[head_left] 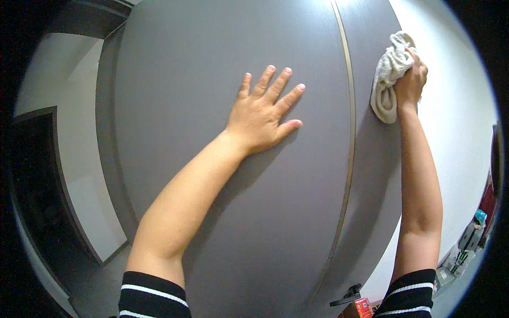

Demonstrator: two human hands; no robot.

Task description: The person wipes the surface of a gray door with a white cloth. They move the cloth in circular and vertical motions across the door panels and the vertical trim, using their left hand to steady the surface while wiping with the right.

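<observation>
My left hand [261, 112] lies flat on a grey door [233, 206], fingers spread, holding nothing. Up at the door's right side, my right hand [412, 82] grips a bunched, off-white cloth [389, 77] and presses it to the panel near the edge. Part of the cloth hangs below the fingers. Between the two hands a thin gold-coloured strip [350, 106] runs down the door. The right fingertips are partly hidden in the folds.
A black door handle [347, 296] sticks out low on the right, above a red box [363, 307]. White wall [450, 122] borders the door on the right. Assorted items [466, 244] stand at the far right. A dark doorway [37, 180] opens on the left.
</observation>
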